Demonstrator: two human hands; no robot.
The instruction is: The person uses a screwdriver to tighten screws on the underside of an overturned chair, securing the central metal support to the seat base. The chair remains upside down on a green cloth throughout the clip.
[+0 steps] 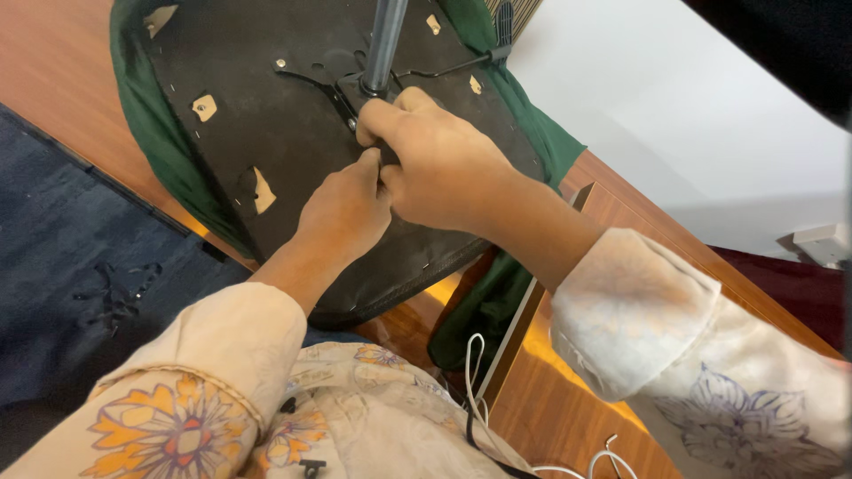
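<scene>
An upturned chair seat (266, 133), black underside facing up with green fabric at its edges, fills the view from ten to one o'clock. The left hand (346, 208) and right hand (439, 160) press together, fingers curled closed on its metal bracket (342, 93), just below the grey post (386, 40) at twelve o'clock.

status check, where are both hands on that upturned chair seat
Left hand and right hand pressed together on the black seat underside, beside the metal post. Grip hidden. Green fabric wraps the rim; nothing blocking.
</scene>
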